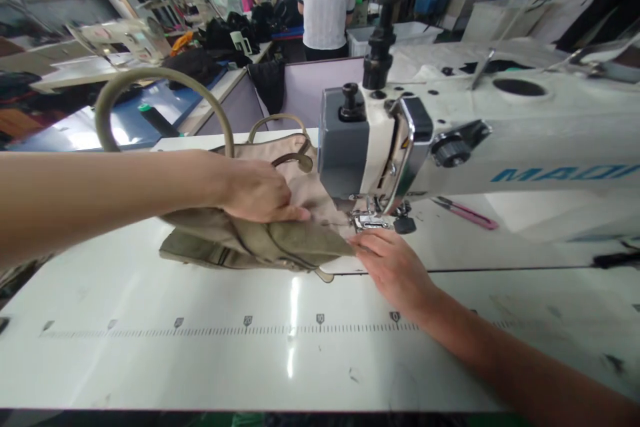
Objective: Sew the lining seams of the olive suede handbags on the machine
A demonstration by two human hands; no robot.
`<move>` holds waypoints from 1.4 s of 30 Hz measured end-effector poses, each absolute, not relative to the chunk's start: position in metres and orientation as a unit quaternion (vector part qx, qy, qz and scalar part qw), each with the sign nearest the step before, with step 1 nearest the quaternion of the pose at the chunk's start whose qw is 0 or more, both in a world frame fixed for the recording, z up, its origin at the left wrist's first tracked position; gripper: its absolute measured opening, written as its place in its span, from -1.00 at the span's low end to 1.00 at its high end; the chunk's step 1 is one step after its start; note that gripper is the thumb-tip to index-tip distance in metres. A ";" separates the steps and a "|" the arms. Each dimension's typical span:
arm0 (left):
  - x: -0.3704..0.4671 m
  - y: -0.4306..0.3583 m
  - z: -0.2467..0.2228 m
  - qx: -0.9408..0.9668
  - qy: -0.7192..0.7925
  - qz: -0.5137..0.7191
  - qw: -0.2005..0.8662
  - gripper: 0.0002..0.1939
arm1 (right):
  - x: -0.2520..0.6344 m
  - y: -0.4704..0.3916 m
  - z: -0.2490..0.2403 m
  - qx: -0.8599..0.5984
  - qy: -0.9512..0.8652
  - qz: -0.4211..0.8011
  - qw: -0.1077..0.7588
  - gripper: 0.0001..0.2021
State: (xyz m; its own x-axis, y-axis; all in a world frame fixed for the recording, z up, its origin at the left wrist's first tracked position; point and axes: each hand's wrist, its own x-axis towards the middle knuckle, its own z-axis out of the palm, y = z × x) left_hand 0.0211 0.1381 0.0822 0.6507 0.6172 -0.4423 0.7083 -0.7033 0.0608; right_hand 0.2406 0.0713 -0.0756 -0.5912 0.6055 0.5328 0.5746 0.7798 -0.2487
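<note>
An olive-green bag (pixel 310 240) with a pinkish-beige lining and rounded handles lies on the white table, left of the sewing machine (pixel 470 147). My left hand (pixel 263 192) is closed on the bag's upper edge, its thumb pressed along the fabric. Close to the presser foot (pixel 371 221), my right hand (pixel 393 263) pinches the bag's right end with its fingertips. The fabric edge runs up to the foot; whether it lies under the needle I cannot make out. One handle (pixel 165 73) arches up behind my left forearm.
Pink-handled snips (pixel 470 213) lie under the machine arm. A printed ruler scale (pixel 250 329) crosses the table's front. Behind are a blue-topped table (pixel 85 127), another sewing machine (pixel 125 37) and a person in a white shirt (pixel 326 0), back turned.
</note>
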 end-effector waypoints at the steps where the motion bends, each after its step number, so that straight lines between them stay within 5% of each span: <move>1: 0.022 0.125 0.092 0.895 0.360 -0.225 0.133 -0.34 | 0.240 0.071 -0.076 -0.331 -0.892 0.028 0.308 -0.72; 8: 0.044 0.028 0.073 0.788 0.360 -0.258 0.428 -0.65 | 0.243 0.067 -0.075 -0.341 -0.883 0.067 0.316 -0.65; 11: 0.042 0.016 0.032 0.890 0.285 -0.150 0.322 -0.68 | 0.250 0.060 -0.073 -0.344 -0.876 0.090 0.326 -0.60; 16: 0.032 0.030 -0.010 0.913 0.372 -0.043 0.161 -0.29 | 0.256 0.053 -0.067 -0.318 -0.881 0.116 0.330 -0.61; 30: 0.028 0.065 -0.020 0.893 0.370 -0.091 0.238 -0.09 | 0.261 0.053 -0.070 -0.242 -0.906 0.108 0.331 -0.71; 39: 0.008 0.124 -0.028 0.908 0.316 -0.057 0.271 -0.20 | 0.246 0.049 -0.072 -0.295 -0.891 0.134 0.317 -0.64; 42: 0.014 0.108 -0.010 0.906 0.327 -0.043 0.265 -0.42 | 0.248 0.034 -0.069 -0.282 -0.884 0.186 0.322 -0.60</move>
